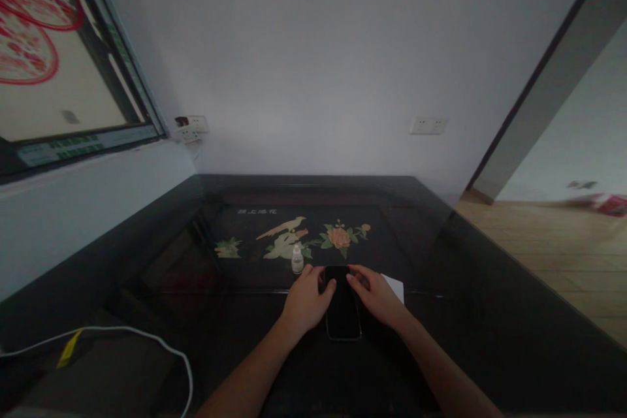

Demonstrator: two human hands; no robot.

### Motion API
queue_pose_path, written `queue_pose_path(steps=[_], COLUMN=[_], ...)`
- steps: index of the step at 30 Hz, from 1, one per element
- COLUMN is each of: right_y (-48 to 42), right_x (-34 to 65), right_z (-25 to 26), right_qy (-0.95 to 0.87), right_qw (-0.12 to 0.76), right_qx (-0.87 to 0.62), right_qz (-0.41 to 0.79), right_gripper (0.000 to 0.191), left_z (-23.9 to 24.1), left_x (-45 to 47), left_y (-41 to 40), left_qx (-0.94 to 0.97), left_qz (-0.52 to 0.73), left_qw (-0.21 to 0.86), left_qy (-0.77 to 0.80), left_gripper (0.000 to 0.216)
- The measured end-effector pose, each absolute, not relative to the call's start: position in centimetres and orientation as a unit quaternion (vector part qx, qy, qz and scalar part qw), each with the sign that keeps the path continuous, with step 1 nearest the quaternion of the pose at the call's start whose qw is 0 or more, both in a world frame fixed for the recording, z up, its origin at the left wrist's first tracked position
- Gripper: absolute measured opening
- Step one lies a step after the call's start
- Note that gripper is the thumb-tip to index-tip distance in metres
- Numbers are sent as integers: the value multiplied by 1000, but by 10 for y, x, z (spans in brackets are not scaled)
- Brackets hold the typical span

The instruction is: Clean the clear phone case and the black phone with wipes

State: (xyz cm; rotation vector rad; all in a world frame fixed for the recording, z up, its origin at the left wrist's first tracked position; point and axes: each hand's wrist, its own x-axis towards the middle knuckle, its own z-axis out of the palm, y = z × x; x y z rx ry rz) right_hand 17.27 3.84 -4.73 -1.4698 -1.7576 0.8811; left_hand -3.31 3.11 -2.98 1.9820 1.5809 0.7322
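A dark-screened smartphone [343, 313] lies between my two hands, its screen facing up. My left hand [307, 297] grips its upper left edge, the thumb resting on the screen side. At the upper right edge my right hand [376, 292] holds it too, thumb over the front and fingers curled at the side. Just beyond my left hand stands a small clear bottle [297, 259] with a white cap. A white piece of paper or card [394, 287] lies partly hidden behind my right hand.
The glossy black table [161, 300] bears an inlaid bird [284, 227] and flower picture [339, 237]. A white cable [142, 332] with a yellow tag [70, 348] runs along the left. Wall sockets [428, 125] sit above the table's far edge; a window [73, 65] is on the left.
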Motion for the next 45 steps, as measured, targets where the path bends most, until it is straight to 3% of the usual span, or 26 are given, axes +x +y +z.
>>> queue_pose_path(steps=[10,24,34,40,45], right_y=[37,38,35,34,38], right_x=[176,177,176,175,179], right_z=[-49,-53,-33,-31,-38], right_qy=[-695,-682,-599,-616,-613], right_qw=[306,303,468,456,454], right_qx=[-572,-575,-539,-533,-562], right_qz=[311,337,363,360,321], right_gripper=[55,54,39,36,39], left_z=[-33,-33,-23,-20,-11], left_x=[-37,-36,-41,-38,-32], left_y=[38,35,37,33,26], left_qx=[722,738,728,725,727], left_qz=[243,197,278,246,182], left_qw=[275,240,274,248,191], left_qy=[586,599,564,594,635], left_gripper=[39,51,30,26,38])
